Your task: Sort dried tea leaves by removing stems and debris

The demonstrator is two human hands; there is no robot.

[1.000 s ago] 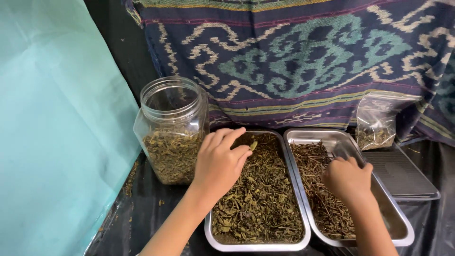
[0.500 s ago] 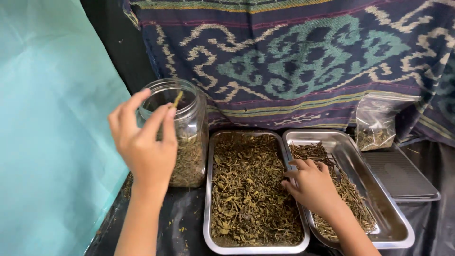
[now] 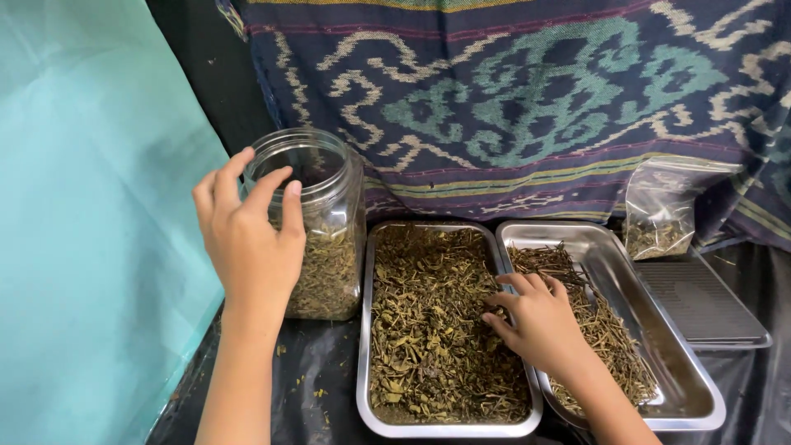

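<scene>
My left hand (image 3: 250, 233) hovers over the mouth of a clear plastic jar (image 3: 325, 231), fingers spread, nothing visibly held. The jar is about half full of dried green leaves. My right hand (image 3: 537, 317) rests in the left steel tray (image 3: 367, 330), fingertips touching the dried leaves (image 3: 428, 321) that fill it. Right beside it stands a second steel tray (image 3: 659, 330) holding a strip of dried stems (image 3: 610, 346) along its left side.
A clear plastic bag (image 3: 663, 210) with some dried leaves leans against the patterned woven cloth (image 3: 511, 99) at the back. A dark flat lid or tray (image 3: 709, 301) lies at the right. A teal sheet (image 3: 91, 214) hangs at the left. Black plastic covers the table.
My left hand rose from the left tray to the jar mouth and let go of a pinch of leaves. My right hand moved from the right tray into the left tray.
</scene>
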